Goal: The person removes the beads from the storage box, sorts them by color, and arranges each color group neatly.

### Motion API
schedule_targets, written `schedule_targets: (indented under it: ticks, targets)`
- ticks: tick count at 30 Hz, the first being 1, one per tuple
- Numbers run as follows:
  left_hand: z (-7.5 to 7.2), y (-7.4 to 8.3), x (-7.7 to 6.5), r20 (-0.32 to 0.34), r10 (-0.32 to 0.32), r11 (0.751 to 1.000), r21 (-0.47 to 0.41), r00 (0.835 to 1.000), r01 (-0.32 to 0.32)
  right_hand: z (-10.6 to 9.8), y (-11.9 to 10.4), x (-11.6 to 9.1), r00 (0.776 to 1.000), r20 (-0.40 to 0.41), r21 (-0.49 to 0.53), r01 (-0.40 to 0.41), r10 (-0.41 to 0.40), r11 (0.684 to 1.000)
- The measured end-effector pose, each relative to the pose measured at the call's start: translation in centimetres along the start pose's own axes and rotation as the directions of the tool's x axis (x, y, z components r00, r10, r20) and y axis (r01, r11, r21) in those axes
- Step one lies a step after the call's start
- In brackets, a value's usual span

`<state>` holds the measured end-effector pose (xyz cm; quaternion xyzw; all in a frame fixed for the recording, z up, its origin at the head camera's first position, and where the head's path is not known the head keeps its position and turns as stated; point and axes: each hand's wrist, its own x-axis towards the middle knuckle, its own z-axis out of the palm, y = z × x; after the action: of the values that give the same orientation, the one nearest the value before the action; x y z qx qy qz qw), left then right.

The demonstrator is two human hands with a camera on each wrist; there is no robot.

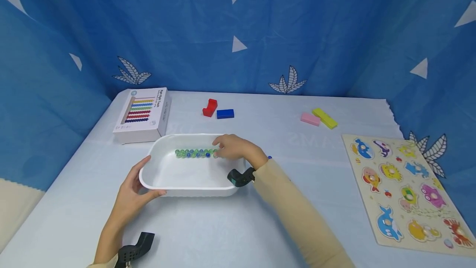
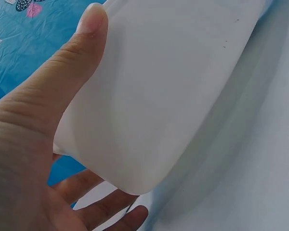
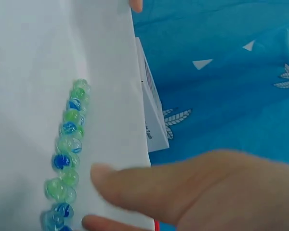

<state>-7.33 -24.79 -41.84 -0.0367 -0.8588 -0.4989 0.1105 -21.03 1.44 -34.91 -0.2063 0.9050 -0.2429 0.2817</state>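
Head view: green and blue glass marbles [image 1: 193, 155] lie in a narrow double row inside a white tray [image 1: 186, 177], the row's long axis running left to right, roughly parallel with the tray's long sides and closer to the far wall than to the near one. From my right hand [image 1: 234, 147], reaching in over the tray's right end, the row stretches away leftward, its right end just at the fingertips. Of the two hands the right is plainly the nearer; my left hand [image 1: 130, 189] is outside the tray, round its near left corner.

Right wrist view catches two digits [image 3: 135, 190] of the right hand slightly blurred, parted by a modest gap beside the row, with no marble visible between them. The remaining fingers are out of sight, and I cannot tell whether the endmost marble is being touched.

Left wrist view shows the left hand gripping the tray, thumb laid against the outer wall and fingers spread around the corner. Whether the base sits flat on the table [image 1: 208, 230], I cannot tell.

Past the tray's far left corner stands a printed box [image 1: 141, 113]; beyond the far rim lie a red block [image 1: 210, 108] and a blue block [image 1: 225, 114]. By my judgement, marbles this round would roll at a sideways nudge, so the right hand's angle to the row matters most.
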Motion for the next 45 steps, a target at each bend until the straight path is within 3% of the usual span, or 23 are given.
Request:
schedule_targets:
  ticks: [5,13,20,28,32,39,43,45]
  targets:
    - [-0.1,0.1,-0.1,0.003,-0.010,0.999,0.036,1.000,0.010,0.7,-0.5,0.2,0.996,-0.049,-0.017,-0.078,0.077,0.997]
    - [0.0,0.3,-0.2,-0.001,-0.026,0.997,0.068,1.000,0.026,1.6,-0.6,0.1,0.991,-0.108,-0.078,-0.089,0.081,0.993]
    - [0.2,0.2,-0.1,0.013,-0.031,0.998,0.058,0.999,0.030,1.9,-0.1,0.4,0.991,-0.131,-0.115,-0.043,0.028,0.992]
    - [0.1,0.3,0.0,0.031,-0.019,0.999,0.035,0.999,0.018,0.4,1.2,0.4,0.987,-0.118,0.081,0.115,-0.105,0.990]
    - [0.1,0.1,0.0,0.033,-0.007,1.000,0.030,0.999,0.006,-0.3,2.2,-0.8,0.969,-0.194,0.215,0.194,-0.153,0.957]
    - [-0.3,0.0,-0.2,0.074,-0.030,0.999,0.020,0.997,0.029,-1.9,5.3,-4.1,0.926,-0.360,0.400,0.263,-0.114,0.878]
    - [-0.4,0.0,-0.4,0.114,-0.063,0.998,0.031,0.992,0.059,-2.5,8.7,-5.9,0.885,-0.457,0.423,0.299,-0.083,0.855]
    - [-0.5,0.0,-0.4,0.123,-0.071,0.997,0.039,0.990,0.066,-2.2,12.2,-5.6,0.855,-0.511,0.407,0.331,-0.088,0.851]
